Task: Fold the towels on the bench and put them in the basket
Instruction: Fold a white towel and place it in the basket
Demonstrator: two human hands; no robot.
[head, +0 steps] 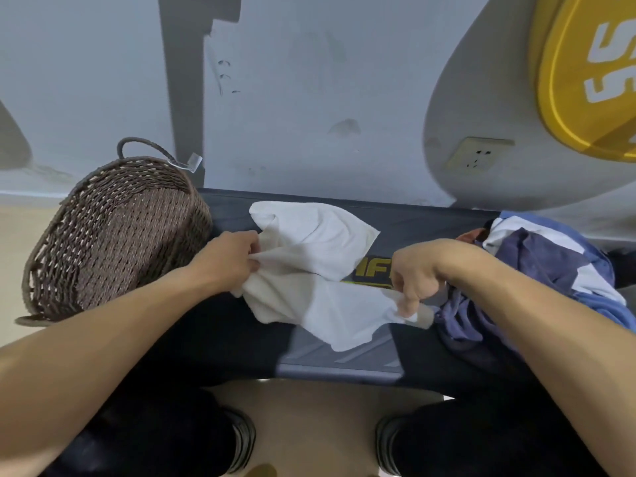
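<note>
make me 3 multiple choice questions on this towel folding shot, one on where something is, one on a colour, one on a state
1. Where does the basket stand relative to the white towel?
A. at the left end of the bench
B. at the right end of the bench
C. on the floor by the shoes

2. What colour is the heap of cloth at the right end of the bench?
A. red and green
B. blue and white
C. plain yellow

3. How is the white towel held?
A. by the left hand only
B. by neither hand
C. by both hands

Answers:
1. A, the woven basket sits left of the towel.
2. B, the heap shows blue and white patches.
3. C, the left hand and right hand each pinch an edge.
</note>
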